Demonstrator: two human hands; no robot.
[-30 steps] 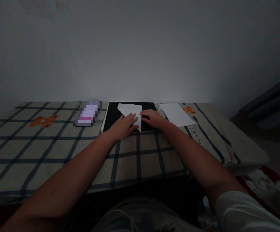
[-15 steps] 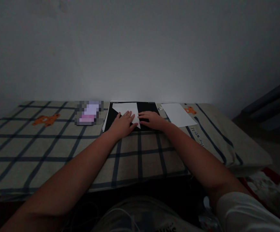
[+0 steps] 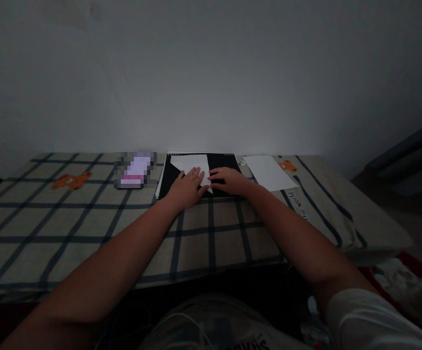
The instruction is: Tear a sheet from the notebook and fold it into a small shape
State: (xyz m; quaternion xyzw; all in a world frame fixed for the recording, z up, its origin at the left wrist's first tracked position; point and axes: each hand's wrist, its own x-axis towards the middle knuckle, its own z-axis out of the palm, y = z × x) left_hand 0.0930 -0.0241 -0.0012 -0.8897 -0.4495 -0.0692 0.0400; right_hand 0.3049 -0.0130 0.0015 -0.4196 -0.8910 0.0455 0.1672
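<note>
A folded white paper (image 3: 193, 164), triangular with its point toward me, lies on a black pad (image 3: 172, 176) at the far side of the checked cloth. My left hand (image 3: 186, 187) rests flat on the paper's left part, fingers stretched out. My right hand (image 3: 228, 179) lies beside the paper's right edge, fingers flat and pressing along that edge. Neither hand lifts anything.
A flat white sheet (image 3: 268, 172) lies right of the pad. A blurred purple and pink object (image 3: 135, 169) sits to the left. The checked cloth (image 3: 87, 223) with orange bear prints covers the surface, which ends at a plain wall. Clutter lies low at the right.
The paper has turned so its right edge runs straight toward me. Both hands shifted slightly with it and stay pressed on it.
</note>
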